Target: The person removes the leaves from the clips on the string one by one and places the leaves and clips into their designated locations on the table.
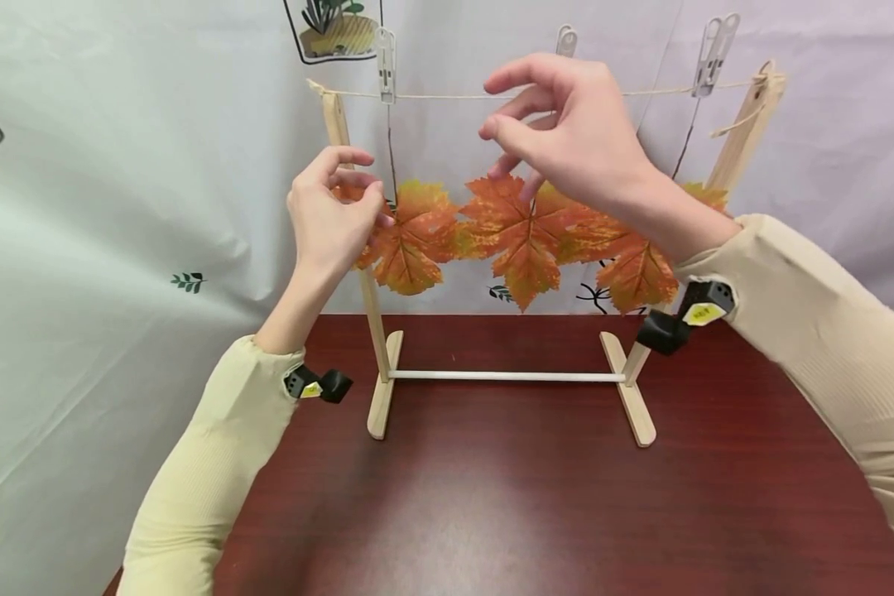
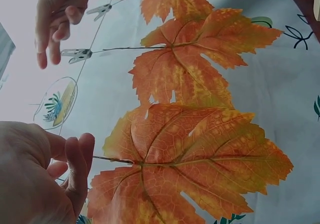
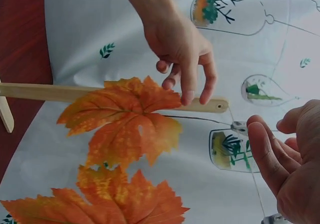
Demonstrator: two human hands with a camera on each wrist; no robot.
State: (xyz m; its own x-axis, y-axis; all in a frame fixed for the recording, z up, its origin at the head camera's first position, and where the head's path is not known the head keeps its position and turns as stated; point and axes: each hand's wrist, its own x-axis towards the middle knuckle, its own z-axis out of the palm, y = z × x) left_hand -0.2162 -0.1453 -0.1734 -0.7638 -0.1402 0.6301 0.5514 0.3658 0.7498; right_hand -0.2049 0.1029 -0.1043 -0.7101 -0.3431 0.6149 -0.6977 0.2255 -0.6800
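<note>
Three orange-yellow maple leaves, left (image 1: 410, 236), middle (image 1: 521, 240) and right (image 1: 636, 273), hang by thin stems below a string (image 1: 454, 97). Pale clips grip the string at the left (image 1: 386, 66), middle (image 1: 565, 41) and right (image 1: 715, 56). My left hand (image 1: 331, 211) is beside the left leaf, fingers loosely bent and holding nothing; the right wrist view shows that hand (image 3: 175, 39) near the leaf's stem. My right hand (image 1: 569, 136) is raised in front of the string, above the middle leaf, fingers bent and apart with nothing between them. It partly hides the middle clip.
The string spans a wooden stand with a left post (image 1: 375, 319) and a right post (image 1: 741, 141), joined low down by a white rod (image 1: 492, 376). Its feet rest on a dark red table (image 1: 492, 497). Behind is a pale printed cloth (image 1: 216, 124).
</note>
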